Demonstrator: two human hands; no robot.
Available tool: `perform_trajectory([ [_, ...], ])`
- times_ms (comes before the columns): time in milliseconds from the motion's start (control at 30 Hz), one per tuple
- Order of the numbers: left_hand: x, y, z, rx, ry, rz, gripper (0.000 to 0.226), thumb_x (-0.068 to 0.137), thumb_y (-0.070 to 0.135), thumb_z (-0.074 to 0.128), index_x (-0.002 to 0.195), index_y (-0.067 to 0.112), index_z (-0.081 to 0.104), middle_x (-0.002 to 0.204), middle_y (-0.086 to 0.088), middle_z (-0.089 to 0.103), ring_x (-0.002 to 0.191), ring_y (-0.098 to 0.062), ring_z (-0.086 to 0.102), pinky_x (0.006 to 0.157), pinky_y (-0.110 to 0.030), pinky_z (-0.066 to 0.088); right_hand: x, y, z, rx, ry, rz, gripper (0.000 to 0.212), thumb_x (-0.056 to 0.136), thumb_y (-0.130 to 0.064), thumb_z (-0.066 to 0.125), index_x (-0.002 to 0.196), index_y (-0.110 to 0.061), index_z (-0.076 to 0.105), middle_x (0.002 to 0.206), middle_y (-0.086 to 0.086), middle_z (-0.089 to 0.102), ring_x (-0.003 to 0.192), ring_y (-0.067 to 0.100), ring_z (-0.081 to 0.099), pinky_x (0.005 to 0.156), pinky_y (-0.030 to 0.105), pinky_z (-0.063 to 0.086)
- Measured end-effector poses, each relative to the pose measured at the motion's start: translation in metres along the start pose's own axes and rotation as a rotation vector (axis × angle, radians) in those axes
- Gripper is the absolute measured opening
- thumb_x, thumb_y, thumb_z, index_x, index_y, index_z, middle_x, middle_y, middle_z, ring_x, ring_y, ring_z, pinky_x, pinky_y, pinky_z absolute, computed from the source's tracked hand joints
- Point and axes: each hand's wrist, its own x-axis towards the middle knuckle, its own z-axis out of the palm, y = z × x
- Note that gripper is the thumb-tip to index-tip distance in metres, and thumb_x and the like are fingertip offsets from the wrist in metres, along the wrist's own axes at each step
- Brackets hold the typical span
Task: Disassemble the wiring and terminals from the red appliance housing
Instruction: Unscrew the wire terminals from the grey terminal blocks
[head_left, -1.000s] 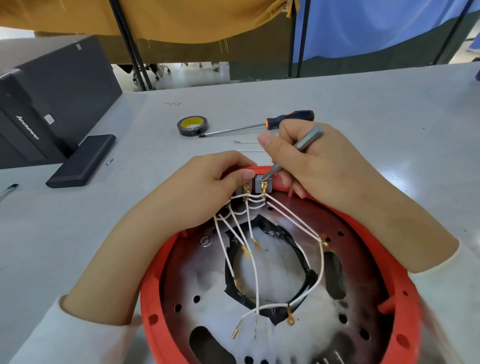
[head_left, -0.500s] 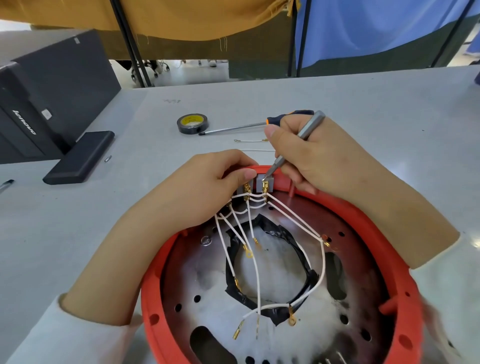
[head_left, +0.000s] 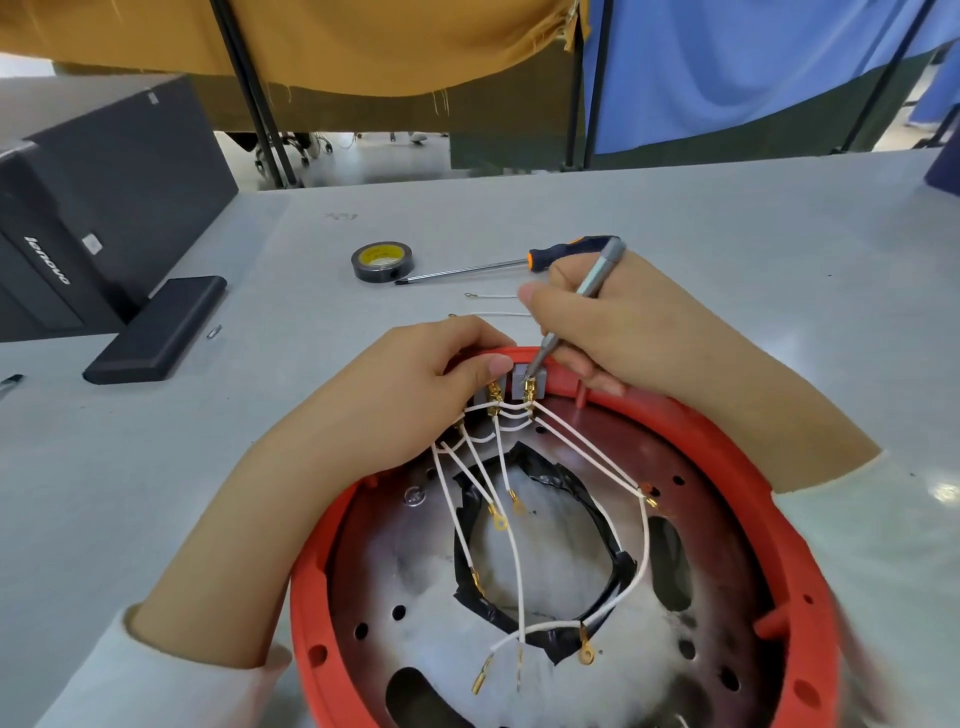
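The far rim of the round red plastic housing (head_left: 727, 441) is crowded: the left hand (head_left: 415, 395) and right hand (head_left: 613, 327) close in on the small grey terminal block (head_left: 527, 387), and thin white wires (head_left: 519, 545) fan across the interior. Beyond, a black tape roll (head_left: 383, 261), an orange-and-black-handled screwdriver (head_left: 519, 260) and two loose wires lie on the grey bench (head_left: 753, 234); its far right stretch lies bare

red housing (head_left: 769, 467) cut off at the bottom edge; its lower right rim blurred.

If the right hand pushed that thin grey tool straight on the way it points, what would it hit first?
Probably the brass terminal on the grey block: the right hand aims the tool down at it, tip apparently touching.
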Motion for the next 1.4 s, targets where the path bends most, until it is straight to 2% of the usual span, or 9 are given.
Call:
perform_trajectory([
  [300,0.001,0.0,0.0,-0.025,0.002,0.014,0.02,0.094,0.038,0.05,0.108,0.036,0.064,0.096,0.019,0.067,0.088,0.005,0.058,0.079,-0.011,0.041,-0.009,0.004,-0.003,0.104,0.014,-0.126,0.03,0.087,-0.035,0.067,0.069,-0.011,0.065,0.044,-0.002,0.055,0.032,0.008,0.041,0.036,0.013,0.033],
  [400,0.001,0.0,0.0,-0.017,0.005,0.013,0.021,0.094,0.038,0.05,0.109,0.036,0.064,0.096,0.019,0.067,0.088,0.006,0.057,0.077,-0.007,0.039,-0.008,0.006,-0.002,0.079,0.107,-0.155,0.036,0.083,-0.04,0.07,0.052,-0.024,0.06,0.042,-0.006,0.053,0.04,0.012,0.053,0.043,0.017,0.043],
  [500,0.0,0.001,-0.001,-0.012,0.002,0.012,0.021,0.094,0.038,0.05,0.109,0.036,0.064,0.096,0.017,0.068,0.087,0.004,0.058,0.078,-0.01,0.041,-0.004,0.005,0.004,-0.063,0.159,-0.216,0.044,0.086,-0.041,0.065,0.055,-0.014,0.05,0.043,-0.006,0.048,0.049,0.011,0.056,0.058,0.025,0.05],
  [600,-0.001,0.001,-0.001,-0.006,-0.001,0.017,0.021,0.094,0.038,0.05,0.109,0.036,0.064,0.094,0.01,0.069,0.083,-0.001,0.059,0.078,-0.015,0.042,-0.003,0.002,0.007,-0.143,0.154,-0.254,0.042,0.085,-0.038,0.067,0.061,-0.011,0.047,0.046,-0.002,0.051,0.045,0.006,0.047,0.052,0.018,0.039],
  [800,-0.001,0.002,-0.002,0.001,0.005,0.023,0.021,0.094,0.037,0.05,0.109,0.038,0.064,0.094,0.011,0.069,0.083,0.001,0.058,0.077,-0.012,0.041,-0.003,0.002,0.009,-0.264,0.167,-0.306,0.042,0.09,-0.033,0.062,0.058,-0.018,0.039,0.048,-0.006,0.042,0.052,0.009,0.046,0.055,0.023,0.038],
  [1033,-0.001,0.003,-0.001,-0.01,0.016,0.042,0.02,0.095,0.034,0.051,0.108,0.034,0.065,0.06,0.034,0.057,0.057,0.017,0.05,0.057,-0.001,0.034,-0.004,0.003,0.011,-0.349,0.171,-0.434,0.043,0.096,-0.03,0.053,0.06,-0.025,0.03,0.049,-0.008,0.034,0.055,0.011,0.045,0.053,0.017,0.033],
  [1133,-0.001,0.003,-0.001,-0.007,0.012,0.052,0.02,0.096,0.032,0.049,0.11,0.032,0.064,0.049,0.029,0.052,0.047,0.014,0.047,0.051,-0.004,0.034,-0.006,0.002,0.012,-0.39,0.15,-0.503,0.043,0.096,-0.028,0.053,0.062,-0.027,0.027,0.05,-0.006,0.033,0.057,0.019,0.043,0.054,0.018,0.031],
  [1233,-0.001,0.003,-0.001,-0.006,0.02,0.046,0.02,0.095,0.034,0.05,0.108,0.034,0.064,0.051,0.019,0.054,0.046,0.007,0.046,0.05,-0.007,0.034,-0.005,0.003,0.013,-0.394,0.164,-0.519,0.045,0.095,-0.028,0.056,0.061,-0.027,0.026,0.049,-0.006,0.035,0.056,0.019,0.042,0.054,0.017,0.031],
  [1400,-0.001,0.003,-0.002,0.009,0.017,0.043,0.021,0.095,0.036,0.049,0.11,0.035,0.064,0.062,0.02,0.06,0.053,0.011,0.05,0.054,-0.007,0.035,-0.004,0.004,0.015,-0.296,0.232,-0.473,0.05,0.09,-0.03,0.063,0.056,-0.026,0.027,0.046,-0.009,0.028,0.052,0.01,0.04,0.052,0.013,0.03],
])
